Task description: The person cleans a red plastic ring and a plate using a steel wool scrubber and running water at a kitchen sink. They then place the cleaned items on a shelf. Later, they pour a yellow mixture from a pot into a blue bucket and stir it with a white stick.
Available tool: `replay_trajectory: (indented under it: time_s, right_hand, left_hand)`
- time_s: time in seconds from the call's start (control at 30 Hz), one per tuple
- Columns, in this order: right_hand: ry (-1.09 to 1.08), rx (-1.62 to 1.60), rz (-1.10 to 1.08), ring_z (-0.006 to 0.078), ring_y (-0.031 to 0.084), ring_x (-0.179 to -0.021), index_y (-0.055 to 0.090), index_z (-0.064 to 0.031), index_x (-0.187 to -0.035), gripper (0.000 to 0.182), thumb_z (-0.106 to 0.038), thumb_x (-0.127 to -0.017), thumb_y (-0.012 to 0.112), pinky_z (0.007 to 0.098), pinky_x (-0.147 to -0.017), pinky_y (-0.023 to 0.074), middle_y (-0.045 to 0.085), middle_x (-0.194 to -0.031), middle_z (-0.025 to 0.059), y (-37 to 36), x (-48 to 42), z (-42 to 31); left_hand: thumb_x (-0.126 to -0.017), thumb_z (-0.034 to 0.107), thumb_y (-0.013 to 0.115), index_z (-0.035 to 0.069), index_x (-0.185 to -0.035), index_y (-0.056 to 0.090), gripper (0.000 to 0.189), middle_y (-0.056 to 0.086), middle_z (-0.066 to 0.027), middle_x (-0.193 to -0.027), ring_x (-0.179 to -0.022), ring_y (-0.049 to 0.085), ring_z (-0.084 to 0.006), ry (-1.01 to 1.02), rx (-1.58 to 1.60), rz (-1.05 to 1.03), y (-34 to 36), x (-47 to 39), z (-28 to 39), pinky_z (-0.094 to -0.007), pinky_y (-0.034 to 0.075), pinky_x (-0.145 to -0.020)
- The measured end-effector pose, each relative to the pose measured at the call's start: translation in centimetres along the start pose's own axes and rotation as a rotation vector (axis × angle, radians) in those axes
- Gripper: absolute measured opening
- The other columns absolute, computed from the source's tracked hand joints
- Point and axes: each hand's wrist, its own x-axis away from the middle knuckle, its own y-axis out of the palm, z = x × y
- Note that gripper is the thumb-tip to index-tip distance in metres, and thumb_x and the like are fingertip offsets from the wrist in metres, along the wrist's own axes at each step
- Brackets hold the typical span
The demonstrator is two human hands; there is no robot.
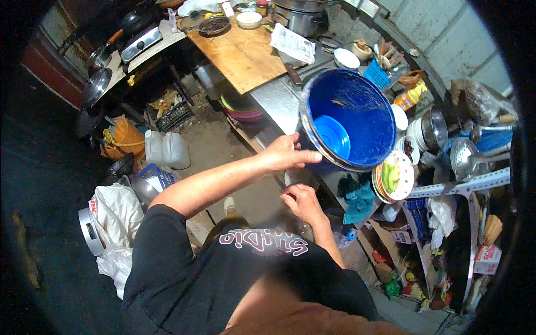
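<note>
My left hand (289, 154) grips the near rim of a large blue plastic bucket (356, 100), with the thumb along the edge. The bucket is tilted so that its mouth faces me, and a smaller bright blue plastic basin (332, 136) lies inside. Streaks of residue mark the inner wall. Below the bucket, my right hand (305, 202) hangs in front of my body with curled fingers. Whether it holds anything is not visible. Right of the bucket, a plate with cut green pieces (392, 178) tops a stack of dishes, beside a teal cloth (359, 199).
A wooden board (243, 54) lies on the metal counter (279, 102), with a cleaver (293, 74) at its edge. A blue utensil basket (377, 74) and steel bowls (434, 130) stand behind the bucket. Plastic jugs (167, 150) sit on the floor at left; shelves (418, 247) stand at right.
</note>
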Motion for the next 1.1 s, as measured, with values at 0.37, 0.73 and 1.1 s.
replay_trajectory:
  time_s: [0.37,0.73,1.1]
  right_hand:
    - [0.003,0.095,0.042,0.0345,0.062,-0.075,0.064,-0.0023,-0.081,0.006,-0.003,-0.075,0.064,0.04,-0.065,0.0504,0.063,-0.079,0.0164,7.9,-9.8,-4.6]
    - [-0.096,0.098,0.054,0.0286,0.065,-0.073,0.067,-0.0021,-0.088,0.016,0.0,-0.073,0.064,0.0344,-0.067,0.053,0.065,-0.078,0.0142,9.1,-17.9,-3.7]
    - [-0.047,-0.116,0.2,0.0272,0.065,-0.073,0.066,-0.0028,-0.085,0.011,-0.008,-0.075,0.067,0.0347,-0.067,0.0527,0.065,-0.08,0.0144,6.0,-20.1,-0.3]
  left_hand:
    - [-0.081,0.015,0.069,0.001,-0.083,0.066,0.014,0.061,-0.0007,-0.065,-0.052,0.051,-0.0033,-0.056,-0.066,0.284,-19.1,8.4,-4.8,-0.0181,0.039,-0.041]
    - [-0.085,0.005,0.061,-0.005,-0.096,0.063,0.016,0.064,-0.0092,-0.078,-0.062,0.059,-0.0117,-0.046,0.292,0.579,-26.4,9.5,-13.2,-0.0237,0.051,-0.053]
    - [-0.085,0.014,0.064,-0.002,-0.091,0.064,0.017,0.062,-0.0042,-0.07,-0.053,0.052,-0.0067,-0.068,0.039,0.272,-20.9,-2.6,-2.7,-0.0197,0.043,-0.047]
